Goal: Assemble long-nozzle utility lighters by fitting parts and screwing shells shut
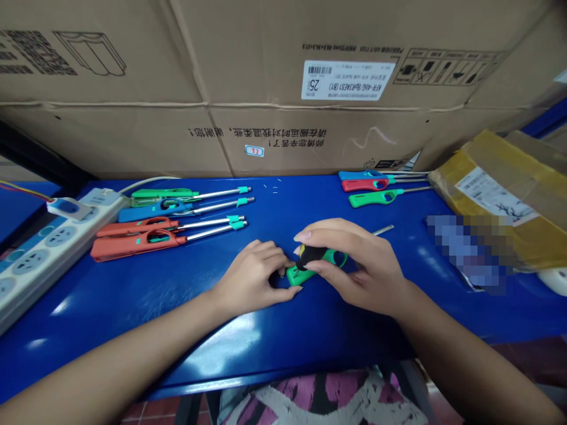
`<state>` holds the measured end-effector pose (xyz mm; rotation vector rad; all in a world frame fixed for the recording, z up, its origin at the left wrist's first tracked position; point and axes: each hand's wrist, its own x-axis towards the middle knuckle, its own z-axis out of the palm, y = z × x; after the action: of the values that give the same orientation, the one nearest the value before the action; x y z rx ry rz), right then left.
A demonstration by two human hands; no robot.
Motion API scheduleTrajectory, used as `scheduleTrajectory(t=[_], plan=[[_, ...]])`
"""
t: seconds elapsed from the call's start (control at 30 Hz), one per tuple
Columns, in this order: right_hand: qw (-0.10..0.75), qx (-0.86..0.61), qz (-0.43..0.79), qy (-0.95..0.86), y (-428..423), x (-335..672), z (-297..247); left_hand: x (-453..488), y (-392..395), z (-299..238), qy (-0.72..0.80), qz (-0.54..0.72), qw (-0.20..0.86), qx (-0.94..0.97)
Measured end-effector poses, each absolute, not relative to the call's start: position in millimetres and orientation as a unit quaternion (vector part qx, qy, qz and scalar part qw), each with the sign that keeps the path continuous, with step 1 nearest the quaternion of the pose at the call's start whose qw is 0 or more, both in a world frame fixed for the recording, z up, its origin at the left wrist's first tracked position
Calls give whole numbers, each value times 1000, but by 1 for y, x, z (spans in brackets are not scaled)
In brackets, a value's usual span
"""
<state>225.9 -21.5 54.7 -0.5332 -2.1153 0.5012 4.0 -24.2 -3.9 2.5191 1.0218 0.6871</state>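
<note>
A green long-necked lighter [292, 276] lies on the blue table in front of me, its metal tube pointing to the upper right. My left hand [257, 270] grips its handle end between thumb and fingers. From above, my right hand [365, 260] is closed round a short screwdriver [310, 257] with a black and yellow handle. The screwdriver slants down with its tip at the lighter's handle. Whether the tip sits in a screw is too small to tell. Part of the lighter is hidden under my right hand.
Several red, blue and green lighters [137, 245] lie at the left, beside a white power strip [66, 236]. Three more lighters [370, 198] lie at the back right. A taped carton [509, 189] and a pixelated object [469, 251] are at the right. A large cardboard sheet [266, 71] stands behind.
</note>
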Motion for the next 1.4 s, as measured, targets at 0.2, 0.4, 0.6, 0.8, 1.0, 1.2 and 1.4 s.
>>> scheduleTrajectory(t=[0.2, 0.4, 0.6, 0.8, 1.0, 1.2, 1.4], plan=[[555, -233, 274, -751, -20, 231, 58, -1, -22, 6, 375, 187, 149, 896], [672, -287, 223, -646, -2, 256, 76, -21, -12, 36, 389, 45, 69, 917], [372, -427, 93, -819, 2, 277, 77, -26, -7, 36, 367, 52, 82, 925], [83, -395, 56, -913, 8, 269, 51, -25, -3, 22, 349, 101, 132, 922], [100, -386, 51, -916, -2, 246, 33, -11, -7, 4, 385, 218, 216, 870], [34, -410, 15, -911, 3, 248, 25, -18, -5, 21, 389, 194, 126, 892], [-11, -520, -12, -854, 24, 282, 33, -64, 12, 50, 508, 22, -15, 861]])
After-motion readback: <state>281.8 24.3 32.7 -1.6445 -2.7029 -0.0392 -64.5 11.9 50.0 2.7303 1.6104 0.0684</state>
